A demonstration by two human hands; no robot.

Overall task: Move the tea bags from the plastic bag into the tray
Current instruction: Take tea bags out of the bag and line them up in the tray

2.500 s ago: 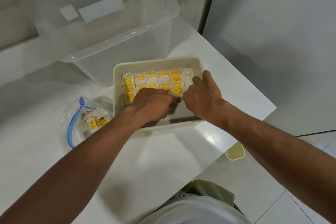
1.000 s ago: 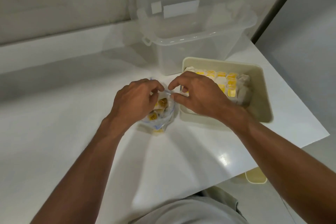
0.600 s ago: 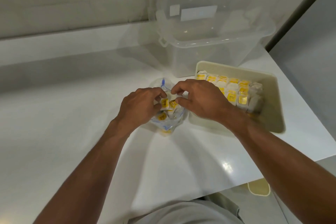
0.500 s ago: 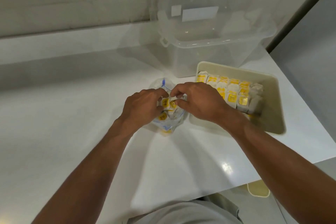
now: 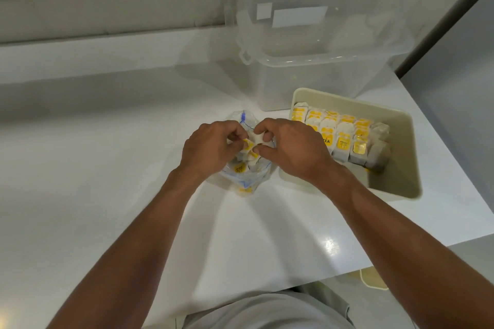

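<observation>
On the white counter (image 5: 107,168) stand a clear bin (image 5: 315,43), then the cream tray (image 5: 395,125) of tea bags (image 5: 342,139); beside it the plastic bag (image 5: 244,176) — left hand (image 5: 211,147) and right hand (image 5: 291,147) both pinch one tea bag (image 5: 254,143) at its mouth.

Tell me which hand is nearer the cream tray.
Right. The right hand overlaps the tray at its left wall; the left hand is farther left, over the plastic bag.

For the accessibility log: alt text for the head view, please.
Both hands, left hand and right hand, pinch tea bags at the mouth of a plastic bag on a white counter. Right of it, a tray holds rows of tea bags.
</observation>
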